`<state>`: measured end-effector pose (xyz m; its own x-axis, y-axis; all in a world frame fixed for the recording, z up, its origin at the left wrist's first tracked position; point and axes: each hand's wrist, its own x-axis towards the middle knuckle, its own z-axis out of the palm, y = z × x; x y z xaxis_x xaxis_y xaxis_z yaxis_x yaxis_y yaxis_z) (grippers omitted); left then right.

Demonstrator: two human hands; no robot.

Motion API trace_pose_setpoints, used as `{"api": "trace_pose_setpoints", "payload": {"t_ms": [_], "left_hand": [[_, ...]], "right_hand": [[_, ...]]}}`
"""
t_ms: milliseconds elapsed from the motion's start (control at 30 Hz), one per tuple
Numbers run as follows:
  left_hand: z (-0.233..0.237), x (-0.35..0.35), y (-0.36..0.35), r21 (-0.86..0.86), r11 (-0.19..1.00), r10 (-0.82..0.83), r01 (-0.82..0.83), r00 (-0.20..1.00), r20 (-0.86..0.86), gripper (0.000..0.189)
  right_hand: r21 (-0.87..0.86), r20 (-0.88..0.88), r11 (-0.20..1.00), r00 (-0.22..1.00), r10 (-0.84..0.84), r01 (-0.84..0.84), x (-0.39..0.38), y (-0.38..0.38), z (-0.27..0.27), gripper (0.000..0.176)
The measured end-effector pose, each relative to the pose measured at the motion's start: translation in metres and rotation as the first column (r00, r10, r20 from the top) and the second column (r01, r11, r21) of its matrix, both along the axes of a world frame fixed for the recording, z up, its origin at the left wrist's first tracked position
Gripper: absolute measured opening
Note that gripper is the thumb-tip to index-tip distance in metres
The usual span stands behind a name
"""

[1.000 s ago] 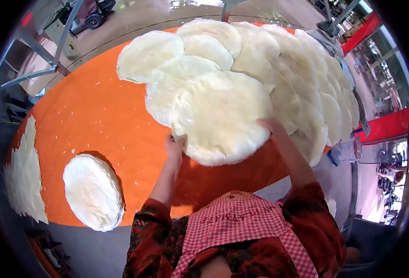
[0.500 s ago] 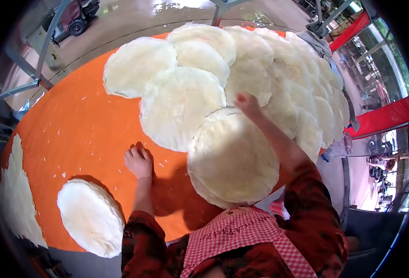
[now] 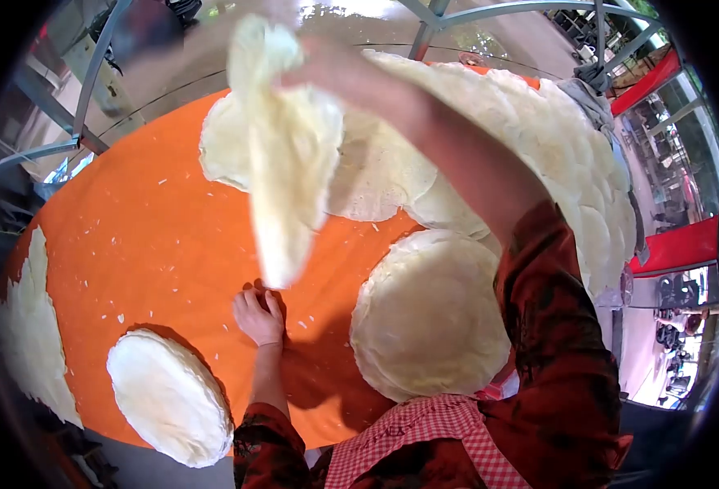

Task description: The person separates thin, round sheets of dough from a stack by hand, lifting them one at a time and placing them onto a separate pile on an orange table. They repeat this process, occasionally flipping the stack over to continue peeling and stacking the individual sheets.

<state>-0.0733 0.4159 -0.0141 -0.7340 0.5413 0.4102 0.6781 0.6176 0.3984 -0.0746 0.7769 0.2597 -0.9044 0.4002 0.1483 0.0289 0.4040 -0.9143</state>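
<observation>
My right hand [image 3: 315,67] is raised over the far part of the orange table and grips a thin, pale round flatbread [image 3: 282,179] by its upper edge. The flatbread hangs folded and blurred by motion, its lower end just above my left hand [image 3: 258,316]. That left hand rests on the orange surface [image 3: 180,269], fingers loosely bent and apart, holding nothing. Partly behind the hanging flatbread lies another flatbread [image 3: 225,147]. A round stack of flatbreads [image 3: 429,314] sits close to my apron, below my right forearm.
Many overlapping flatbreads [image 3: 531,138] cover the table's far right side. A smaller thick stack [image 3: 168,395] stands near the left front edge. A torn, jagged sheet [image 3: 33,334] hangs at the far left edge. Metal frame bars [image 3: 90,81] rise beyond the table.
My right hand has moved from near the large stack up and left, lifting the flatbread that lay at the middle of the table. My left hand stays on the table.
</observation>
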Motion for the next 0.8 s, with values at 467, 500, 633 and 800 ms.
{"api": "trace_pose_setpoints", "payload": {"t_ms": [467, 500, 633, 800], "left_hand": [[-0.007, -0.004, 0.004, 0.012, 1.000, -0.008, 0.007, 1.000, 0.019, 0.019], [-0.007, -0.004, 0.004, 0.007, 1.000, -0.003, 0.003, 1.000, 0.024, 0.019], [-0.004, -0.001, 0.006, -0.001, 1.000, 0.002, -0.002, 1.000, 0.025, 0.019], [-0.009, 0.000, 0.005, 0.003, 1.000, -0.004, 0.004, 1.000, 0.021, 0.020]], "right_hand": [[0.090, 0.367, 0.701, 0.631, -0.684, 0.707, -0.049, 0.114, -0.263, 0.037], [-0.096, 0.388, 0.717, 0.689, -0.612, 0.690, -0.053, 0.122, -0.269, 0.037], [-0.622, 0.284, 0.552, 0.817, -0.502, 0.555, -0.062, 0.120, -0.258, 0.036], [-0.686, 0.001, 0.667, 0.917, -0.399, 0.290, 0.034, 0.122, -0.171, 0.032]]}}
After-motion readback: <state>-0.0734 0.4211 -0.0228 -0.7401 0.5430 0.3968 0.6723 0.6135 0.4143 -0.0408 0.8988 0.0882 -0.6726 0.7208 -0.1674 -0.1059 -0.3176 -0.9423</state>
